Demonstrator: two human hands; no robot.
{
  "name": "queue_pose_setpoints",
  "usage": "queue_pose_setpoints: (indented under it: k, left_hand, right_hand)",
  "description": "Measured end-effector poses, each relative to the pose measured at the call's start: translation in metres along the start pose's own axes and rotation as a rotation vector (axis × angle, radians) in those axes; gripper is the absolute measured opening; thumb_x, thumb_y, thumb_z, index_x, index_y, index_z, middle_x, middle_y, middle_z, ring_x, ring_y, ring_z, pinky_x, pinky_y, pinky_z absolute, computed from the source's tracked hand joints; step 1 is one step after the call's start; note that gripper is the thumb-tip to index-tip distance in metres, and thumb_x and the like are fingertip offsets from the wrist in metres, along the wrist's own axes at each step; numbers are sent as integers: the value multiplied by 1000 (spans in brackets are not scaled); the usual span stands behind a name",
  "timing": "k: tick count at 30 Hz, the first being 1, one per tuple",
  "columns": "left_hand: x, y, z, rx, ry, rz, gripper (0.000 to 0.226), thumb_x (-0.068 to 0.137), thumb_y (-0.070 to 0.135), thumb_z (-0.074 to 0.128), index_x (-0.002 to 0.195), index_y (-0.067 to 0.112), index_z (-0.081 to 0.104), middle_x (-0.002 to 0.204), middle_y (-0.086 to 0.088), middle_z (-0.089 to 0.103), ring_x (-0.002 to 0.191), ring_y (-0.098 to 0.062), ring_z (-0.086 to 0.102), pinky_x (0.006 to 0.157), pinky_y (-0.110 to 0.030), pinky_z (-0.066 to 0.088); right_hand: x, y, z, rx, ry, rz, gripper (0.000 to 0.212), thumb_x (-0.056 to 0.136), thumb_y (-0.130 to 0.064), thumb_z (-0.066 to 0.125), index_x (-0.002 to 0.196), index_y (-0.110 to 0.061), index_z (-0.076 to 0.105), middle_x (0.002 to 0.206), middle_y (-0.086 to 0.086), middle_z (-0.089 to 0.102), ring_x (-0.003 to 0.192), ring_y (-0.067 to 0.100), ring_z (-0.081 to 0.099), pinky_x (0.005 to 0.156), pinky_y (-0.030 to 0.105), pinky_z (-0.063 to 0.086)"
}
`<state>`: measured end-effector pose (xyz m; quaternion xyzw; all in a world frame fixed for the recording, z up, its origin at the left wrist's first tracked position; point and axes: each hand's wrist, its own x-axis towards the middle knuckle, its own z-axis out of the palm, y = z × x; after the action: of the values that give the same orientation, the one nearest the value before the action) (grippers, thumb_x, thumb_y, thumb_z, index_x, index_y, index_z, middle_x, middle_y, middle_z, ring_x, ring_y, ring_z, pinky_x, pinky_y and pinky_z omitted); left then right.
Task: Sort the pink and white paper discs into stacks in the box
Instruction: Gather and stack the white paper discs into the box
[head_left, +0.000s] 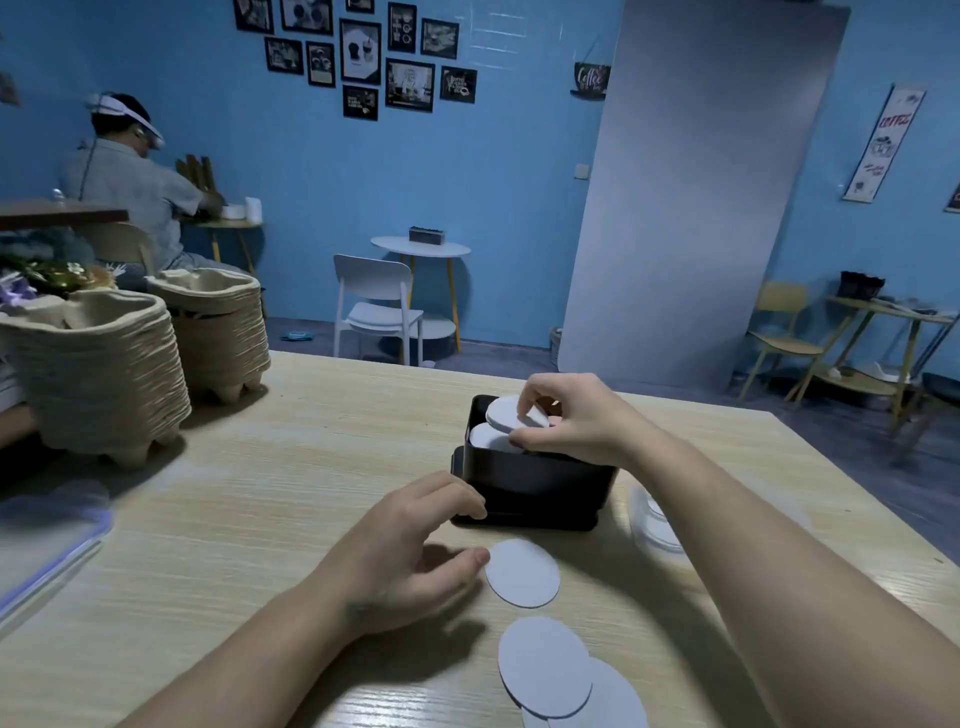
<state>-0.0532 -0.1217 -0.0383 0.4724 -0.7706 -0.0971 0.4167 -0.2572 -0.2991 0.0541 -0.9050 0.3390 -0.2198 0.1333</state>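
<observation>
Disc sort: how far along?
Done: white discs already sit in the box. In hand: right hand pinches a disc over the box; left hand is beside a loose disc. Left: that one plus the overlapping discs nearer the camera. No pink seen clearly.

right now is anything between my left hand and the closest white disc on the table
Nothing visible. The left hand has its thumb at the edge of that disc. The box sits farther back, off the path.
</observation>
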Motion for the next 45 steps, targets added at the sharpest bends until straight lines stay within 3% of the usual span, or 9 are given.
queue_pose_setpoints:
  k: [4, 9, 16, 19, 27, 32, 36, 39, 45]
  left_hand:
    - [1, 3, 1, 17, -3, -4, 21, 90, 36, 69, 107, 24, 66, 107, 16, 62, 103, -9, 62, 80, -27, 54]
    - [2, 5, 1, 14, -3, -8, 19, 88, 38, 67, 101, 25, 64, 98, 16, 58, 96, -11, 59, 75, -34, 52]
    - [1, 6, 2, -11, -13, -24, 20, 88, 40, 67, 99, 25, 64, 98, 17, 59, 94, -11, 59, 69, -27, 54]
    - [0, 5, 2, 1, -21, -24, 19, 89, 40, 67, 99, 25, 64, 98, 17, 59, 95, -10, 59, 72, -26, 53]
    - [1, 2, 3, 60, -56, -26, 14, 89, 35, 69, 97, 24, 64, 93, 15, 61, 90, -8, 59, 77, -27, 49]
    - [0, 1, 4, 85, -75, -35, 10, 90, 25, 71, 94, 25, 63, 90, 15, 62, 84, -6, 59, 70, -20, 47]
    - [0, 3, 5, 101, -89, -36, 10, 89, 23, 71, 88, 25, 61, 85, 12, 61, 79, -10, 59, 67, -23, 47]
    - [-1, 3, 5, 107, -92, -50, 10, 89, 23, 71, 87, 25, 61, 84, 12, 61, 79, -12, 59, 67, -28, 50]
    - [-1, 5, 8, 135, -103, -51, 12, 88, 19, 73, 90, 25, 63, 86, 16, 62, 80, -8, 60, 68, -23, 49]
  right_hand:
    - [13, 4, 10, -99, -77, 17, 31, 73, -56, 79, 86, -30, 67, 81, -5, 65, 78, 16, 59, 74, 40, 53]
    - [18, 1, 17, -133, -107, -13, 21, 81, -44, 83, 88, -28, 72, 89, -6, 70, 86, 14, 62, 78, 38, 53]
    - [20, 2, 15, -141, -165, -35, 14, 84, -39, 84, 89, -29, 77, 109, -8, 69, 103, 14, 61, 94, 38, 52]
    - [11, 2, 10, -50, -84, -28, 17, 83, -48, 81, 85, -32, 75, 97, -10, 72, 95, 10, 65, 88, 42, 55]
    - [-65, -6, 5, -32, 137, -327, 11, 92, -24, 76, 84, -18, 71, 98, -4, 71, 94, 15, 69, 82, 35, 55]
    - [-123, -1, 14, -45, 127, -371, 16, 95, -30, 69, 85, -19, 71, 99, -8, 70, 91, 6, 65, 78, 19, 51]
    - [-149, -4, 24, 60, -5, -330, 13, 95, -34, 73, 93, -22, 72, 99, -11, 69, 94, 5, 65, 80, 25, 54]
    - [-156, -8, 36, 137, -113, -302, 25, 91, -46, 77, 100, -24, 72, 107, -13, 69, 102, 8, 65, 86, 36, 54]
    - [-159, -8, 36, 167, -239, -310, 47, 78, -54, 87, 112, -27, 71, 123, -19, 68, 119, 8, 61, 100, 37, 49]
